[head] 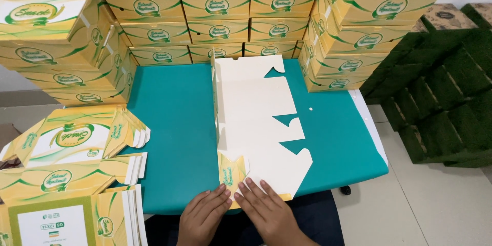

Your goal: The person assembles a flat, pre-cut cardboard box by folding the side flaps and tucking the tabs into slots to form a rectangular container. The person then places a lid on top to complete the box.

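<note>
We see a flat carton blank [256, 118] showing its plain cream-white inside, with one folded flap [231, 173] turned up in yellow with green swirls. It lies on a teal table cover [174, 123] — one even colour with no pattern. The stacked boxes [225, 15] behind are yellow with green curved stripes and oval emblems, and the flat blanks [66, 174] at the side match them — while the pile of mats [441, 102] is dark green.

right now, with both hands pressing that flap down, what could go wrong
1. The left hand and right hand press a small yellow flap at the table edge; the flat white box blank could slide toward the lap.
2. A crooked crease may misalign the notched tabs.
3. The flat stack overhangs the table's left side and might slip off.
</note>
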